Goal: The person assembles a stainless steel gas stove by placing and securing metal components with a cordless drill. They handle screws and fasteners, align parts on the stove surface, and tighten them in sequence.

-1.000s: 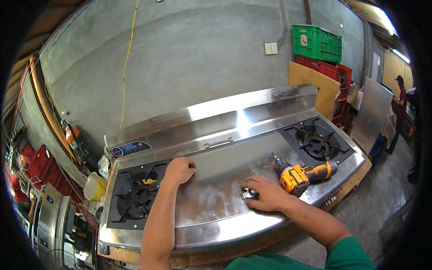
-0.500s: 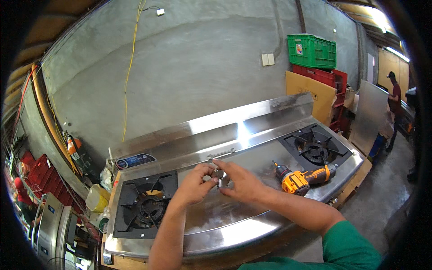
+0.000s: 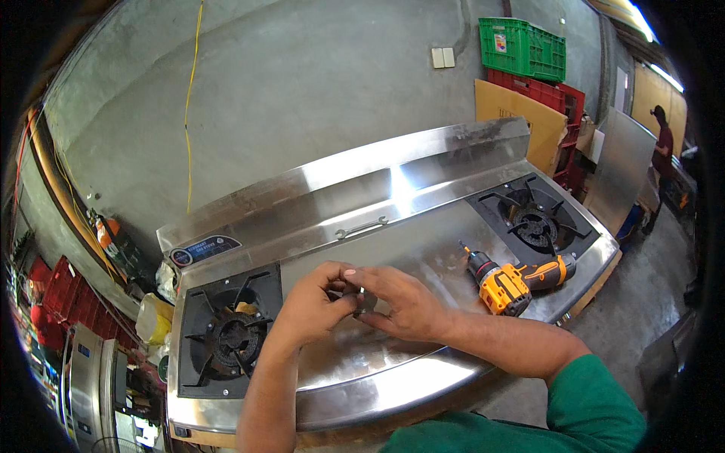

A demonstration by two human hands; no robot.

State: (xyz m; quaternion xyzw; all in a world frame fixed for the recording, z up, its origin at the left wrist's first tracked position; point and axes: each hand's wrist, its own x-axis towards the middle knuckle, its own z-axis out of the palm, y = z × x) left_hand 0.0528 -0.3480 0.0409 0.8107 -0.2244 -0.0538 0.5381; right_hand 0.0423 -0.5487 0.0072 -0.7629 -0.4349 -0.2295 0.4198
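Observation:
Close together above the middle of a stainless steel gas stove (image 3: pixel 434 245), my left hand (image 3: pixel 317 302) and my right hand (image 3: pixel 408 306) grip a small shiny metal part (image 3: pixel 365 302). The fingers of both hands curl round it and hide most of its shape. An open-end wrench (image 3: pixel 362 228) lies at the foot of the stove's raised back. To the right of my right hand, a yellow and black cordless drill (image 3: pixel 506 288) rests on its side, its bit toward the back.
Black burners with pan supports flank the steel top, one left (image 3: pixel 231 340) and one right (image 3: pixel 536 224). Behind the right end stand a cardboard sheet (image 3: pixel 521 113) and stacked crates, a green crate (image 3: pixel 522 51) topmost. A person (image 3: pixel 662 143) stands at the far right.
The view has tilted down and shifted. My fingers have closed further over the metal part, which now shows less. Wrench and drill still lie on the stove.

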